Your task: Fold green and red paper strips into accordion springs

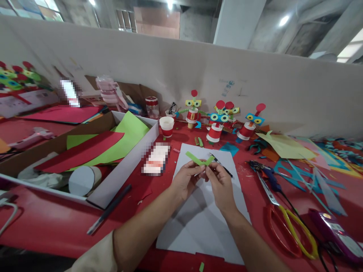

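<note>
Pinching a bent green paper strip (200, 162) between the thumbs and forefingers of the left hand (187, 178) and the right hand (222, 186), with the grip of both closed near the fold, probably to steady the bend while leaving the ends free in an open V. Hard to tell whether made of one piece or two. Held above a white sheet (204, 226), spread below the grip perhaps to shield the red worktop (56, 223). Showing a black pen (225, 167) just beyond the right hand. Farther beyond the grip, displaying paper-cup figures (214, 133) set upright against the back wall, apparently clear of the handwork. To the right of the grip, including scissors (272, 202) with handles turned toward the person, seemingly for easy pick-up, and blades beside a glue gun (269, 176). To the left, offering an open box (127, 162) of coloured paper, likely gathered for reach.
</note>
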A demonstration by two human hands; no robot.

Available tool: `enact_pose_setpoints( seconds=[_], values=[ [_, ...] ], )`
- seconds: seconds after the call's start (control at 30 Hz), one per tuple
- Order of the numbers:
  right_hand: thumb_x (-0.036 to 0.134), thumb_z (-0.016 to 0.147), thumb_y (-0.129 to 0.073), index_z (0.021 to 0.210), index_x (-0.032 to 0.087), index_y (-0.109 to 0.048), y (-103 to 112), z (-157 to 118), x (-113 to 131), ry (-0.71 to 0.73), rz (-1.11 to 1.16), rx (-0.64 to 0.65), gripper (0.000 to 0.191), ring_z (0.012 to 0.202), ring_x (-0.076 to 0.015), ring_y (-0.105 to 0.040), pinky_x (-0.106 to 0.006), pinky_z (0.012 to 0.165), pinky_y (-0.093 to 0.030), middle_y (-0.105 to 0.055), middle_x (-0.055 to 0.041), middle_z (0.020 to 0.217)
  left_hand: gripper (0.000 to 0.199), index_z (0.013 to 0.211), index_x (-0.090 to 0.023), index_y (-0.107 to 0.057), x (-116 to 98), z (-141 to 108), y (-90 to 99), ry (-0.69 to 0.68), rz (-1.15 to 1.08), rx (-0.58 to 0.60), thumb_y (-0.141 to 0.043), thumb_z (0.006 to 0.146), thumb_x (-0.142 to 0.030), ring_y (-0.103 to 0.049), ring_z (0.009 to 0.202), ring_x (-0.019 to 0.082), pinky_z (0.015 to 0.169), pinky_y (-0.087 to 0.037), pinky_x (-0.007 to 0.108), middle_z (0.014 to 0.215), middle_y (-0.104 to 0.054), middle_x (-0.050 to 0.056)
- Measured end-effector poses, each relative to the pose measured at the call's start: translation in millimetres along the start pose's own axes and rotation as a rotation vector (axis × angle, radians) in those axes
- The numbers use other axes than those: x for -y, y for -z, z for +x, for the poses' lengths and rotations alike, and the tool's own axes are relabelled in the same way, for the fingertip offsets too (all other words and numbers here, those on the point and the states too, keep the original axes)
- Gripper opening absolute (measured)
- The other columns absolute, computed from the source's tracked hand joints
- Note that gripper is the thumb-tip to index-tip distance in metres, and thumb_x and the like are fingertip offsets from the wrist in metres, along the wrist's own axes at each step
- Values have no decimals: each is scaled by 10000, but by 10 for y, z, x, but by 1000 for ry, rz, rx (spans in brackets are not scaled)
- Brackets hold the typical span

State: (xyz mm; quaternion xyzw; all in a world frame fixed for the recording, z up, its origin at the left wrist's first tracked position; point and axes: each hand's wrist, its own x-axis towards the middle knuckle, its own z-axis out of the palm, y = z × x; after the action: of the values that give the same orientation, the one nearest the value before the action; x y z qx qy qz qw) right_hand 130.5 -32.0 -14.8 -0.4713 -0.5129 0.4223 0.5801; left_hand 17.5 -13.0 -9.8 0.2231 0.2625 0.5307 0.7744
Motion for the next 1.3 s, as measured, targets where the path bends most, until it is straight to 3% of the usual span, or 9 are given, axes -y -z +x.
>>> enact_pose_setpoints(
  seconds=[0.3, 0.73, 1.03, 1.3],
  values=[
    [349, 763, -622, 756, 189, -599, -3, 29, 92, -6, -121, -67, 161, 558, -126, -519, -256, 537, -429, -597, 19, 628, 218, 734, -132, -729, -8, -24, -38, -133, 173, -31, -833, 572, -234, -548, 632, 111, 686, -440, 275, 656, -643, 10],
    [411, 793, -650, 898, 195, -612, -19, 8, 40, -34, -53, 33, 243, 671, -141, -581, -258, 605, -454, -652, -10, 787, 232, 693, -145, -695, -16, 20, 12, -75, 68, -128, -846, 540, -233, -562, 629, 95, 698, -458, 256, 684, -650, -5],
    [419, 807, -622, 810, 187, -642, 16, 31, 33, -22, -153, 45, 234, 652, -146, -559, -275, 624, -443, -661, -17, 757, 206, 593, -138, -638, -15, 2, -31, -35, 29, -194, -827, 515, -164, -504, 586, 74, 624, -431, 220, 632, -599, -21],
    [452, 775, -648, 719, 192, -608, 21, 69, 29, -118, 48, 136, 269, 577, -117, -496, -245, 532, -376, -603, 20, 652, 253, 506, -134, -566, 5, 29, -6, 63, 4, -72, -800, 587, -186, -436, 487, 60, 511, -370, 220, 514, -500, -40]
  ],
)
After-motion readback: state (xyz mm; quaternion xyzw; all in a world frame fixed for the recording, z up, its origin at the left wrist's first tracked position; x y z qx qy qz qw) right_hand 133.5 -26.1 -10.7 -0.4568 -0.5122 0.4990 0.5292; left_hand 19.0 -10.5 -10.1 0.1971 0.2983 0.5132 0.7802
